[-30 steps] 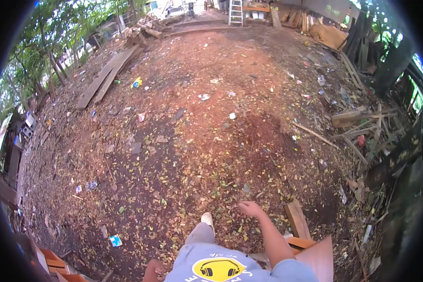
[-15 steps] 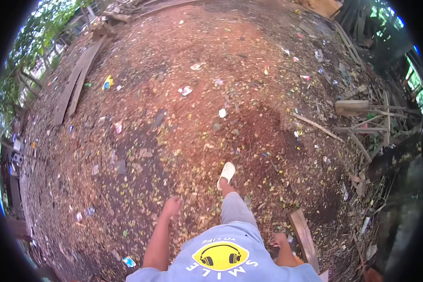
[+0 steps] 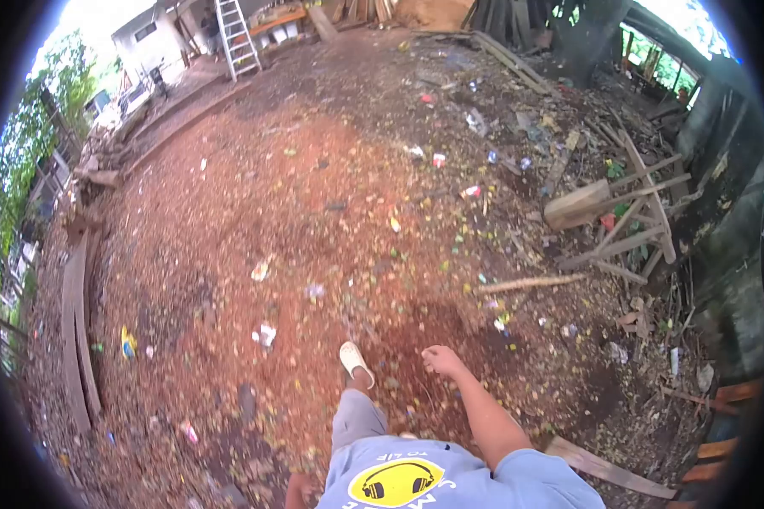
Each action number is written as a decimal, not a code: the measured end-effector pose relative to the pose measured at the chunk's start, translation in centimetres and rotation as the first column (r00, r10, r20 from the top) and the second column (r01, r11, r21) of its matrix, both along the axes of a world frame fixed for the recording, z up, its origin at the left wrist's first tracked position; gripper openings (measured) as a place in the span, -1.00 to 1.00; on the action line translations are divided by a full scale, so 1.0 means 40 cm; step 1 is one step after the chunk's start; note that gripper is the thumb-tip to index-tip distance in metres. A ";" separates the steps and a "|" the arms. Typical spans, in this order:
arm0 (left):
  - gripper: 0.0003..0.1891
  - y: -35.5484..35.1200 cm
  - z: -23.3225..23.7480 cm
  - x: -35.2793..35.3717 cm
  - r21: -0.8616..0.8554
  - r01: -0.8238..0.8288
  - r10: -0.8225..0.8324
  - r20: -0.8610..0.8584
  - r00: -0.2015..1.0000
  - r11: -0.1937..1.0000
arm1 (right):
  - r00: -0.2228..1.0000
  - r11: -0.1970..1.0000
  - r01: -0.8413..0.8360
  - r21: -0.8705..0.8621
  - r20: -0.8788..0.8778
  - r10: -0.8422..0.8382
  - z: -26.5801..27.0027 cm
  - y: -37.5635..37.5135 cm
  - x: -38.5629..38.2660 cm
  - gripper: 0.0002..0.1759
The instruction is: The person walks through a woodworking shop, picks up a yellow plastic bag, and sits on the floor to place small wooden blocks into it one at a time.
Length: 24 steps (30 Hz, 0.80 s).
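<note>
My right hand [image 3: 440, 360] swings out in front of my body over the leaf-strewn dirt, its fingers loosely curled and nothing visible in them. At the bottom edge, close to my shirt [image 3: 399, 483], my left hand [image 3: 306, 488] shows only in part and is blurred, so its fingers cannot be made out. Neither hand touches an object. Below, one foot in a cream clog [image 3: 356, 365] is stretched forward on the ground.
Long planks [image 3: 76, 331] lie at the left. A stick [image 3: 530, 283] and a wooden frame [image 3: 637, 216] with a thick block [image 3: 575, 204] lie at the right. Litter dots the ground. A ladder [image 3: 238, 42] stands far off near a white building [image 3: 148, 38], and a board [image 3: 611, 468] lies near my right side.
The view has tilted up and turned right, bringing the ladder and building in. My right hand has swung forward, while my left has dropped back beside my body. The other leg now leads.
</note>
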<state>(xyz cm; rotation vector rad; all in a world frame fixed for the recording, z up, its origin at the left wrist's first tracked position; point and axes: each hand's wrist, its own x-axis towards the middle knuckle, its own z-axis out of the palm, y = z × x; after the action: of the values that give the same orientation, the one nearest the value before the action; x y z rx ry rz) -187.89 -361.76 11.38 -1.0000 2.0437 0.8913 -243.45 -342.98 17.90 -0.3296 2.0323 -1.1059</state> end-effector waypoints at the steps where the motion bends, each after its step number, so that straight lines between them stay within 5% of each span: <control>1: -0.69 -0.070 -0.013 -0.064 0.034 -0.099 0.098 0.045 0.994 0.994 | 0.997 1.000 -0.025 0.005 -0.070 0.025 -0.008 -0.090 -0.075 -0.63; 2: -0.68 -0.140 -0.019 -0.128 0.051 -0.150 0.145 0.077 0.986 0.987 | 0.990 0.999 -0.051 0.018 -0.128 0.053 -0.022 -0.172 -0.131 -0.62; 4: -0.66 -0.308 -0.036 -0.269 0.059 -0.175 0.168 0.109 0.980 0.983 | 0.827 0.978 -0.174 0.116 -0.522 0.209 -0.087 -0.279 -0.258 -0.66; 6: -0.63 -0.514 -0.046 -0.438 0.037 -0.123 0.118 0.103 0.988 0.992 | 0.868 0.956 -0.152 0.251 -0.429 0.251 -0.139 -0.326 -0.354 -0.68; 8: -0.61 -0.724 -0.063 -0.619 -0.030 0.015 -0.013 0.058 0.998 0.999 | 0.593 0.697 -0.513 0.501 -0.381 0.710 -0.238 -0.325 -0.458 -0.66; 10: -0.58 -0.946 -0.077 -0.844 -0.174 0.113 -0.121 -0.032 0.992 0.978 | 0.664 0.581 -0.588 0.562 -0.075 0.744 -0.202 -0.302 -0.515 -0.62; 12: -0.56 -1.145 -0.094 -1.067 -0.326 -0.215 0.104 -0.328 0.939 0.920 | 0.870 0.731 -0.387 0.562 -0.041 0.491 -0.144 -0.334 -0.560 -0.56; 13: -0.52 -1.230 0.083 -1.258 -0.245 -0.089 0.067 -0.099 0.993 0.965 | 0.970 0.766 -0.240 0.596 0.114 0.215 -0.094 -0.393 -0.599 -0.64; 14: -0.54 -1.316 0.149 -1.416 -0.245 -0.161 0.103 -0.236 0.966 0.956 | 0.963 0.753 -0.100 0.651 0.254 -0.092 -0.038 -0.442 -0.616 -0.72; 16: -0.59 -1.492 0.143 -1.601 -0.197 -0.271 0.167 -0.424 0.890 0.942 | 0.949 0.767 -0.019 0.641 0.253 -0.188 -0.051 -0.507 -0.692 -0.65; 18: -0.63 -1.686 0.102 -1.836 -0.103 -0.278 0.183 -0.532 0.826 0.955 | 0.898 0.746 -0.011 0.666 0.335 -0.286 -0.206 -0.567 -0.783 -0.69; 20: -0.66 -1.781 0.209 -2.044 -0.148 -0.219 0.117 -0.505 0.855 0.964 | 0.847 0.728 -0.001 0.686 0.388 -0.364 -0.359 -0.610 -0.891 -0.70; 22: -0.69 -1.893 0.114 -2.148 -0.273 -0.185 0.016 -0.523 0.852 0.944 | 0.939 0.750 -0.160 0.642 0.333 -0.084 -0.348 -0.753 -1.074 -0.70; 24: -0.69 -2.029 -0.074 -2.171 -0.282 -0.005 -0.133 -0.469 0.873 0.959 | 0.870 0.641 -0.401 0.655 0.052 0.491 -0.259 -0.953 -1.313 -0.70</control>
<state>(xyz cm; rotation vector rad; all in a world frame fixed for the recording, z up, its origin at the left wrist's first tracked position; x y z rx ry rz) -274.74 -442.93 8.40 -0.9045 2.6717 0.9043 -295.98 -381.09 7.54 -0.5145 2.1386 -0.0312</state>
